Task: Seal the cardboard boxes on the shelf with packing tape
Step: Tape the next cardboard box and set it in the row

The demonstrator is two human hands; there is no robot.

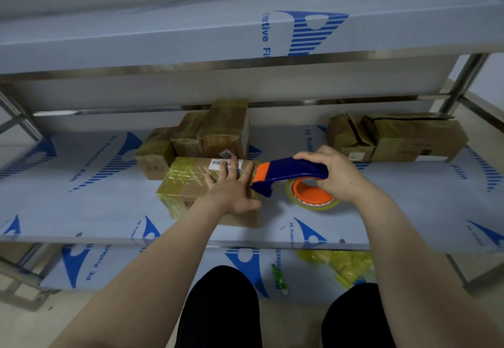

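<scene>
Pinning front box [188, 184] on mid shelf [95, 211] | L hand [231, 192] flat on lid, fingers spread, gripping nothing | R hand [338, 176] wrapped round tape dispenser [291, 169] handle, nose at box's R end | box prob light, stiff, taped faces slick: press from top, don't squeeze sides

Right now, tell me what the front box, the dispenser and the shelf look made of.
The box: brown cardboard, matte, partly wrapped in glossy yellowish clear tape that wrinkles and shines. The dispenser: smooth moulded plastic by its look, blue with orange parts, slight sheen. The shelf: probably stainless steel, judging by its shiny bare edges, its top covered with pale printed protective film.
</scene>
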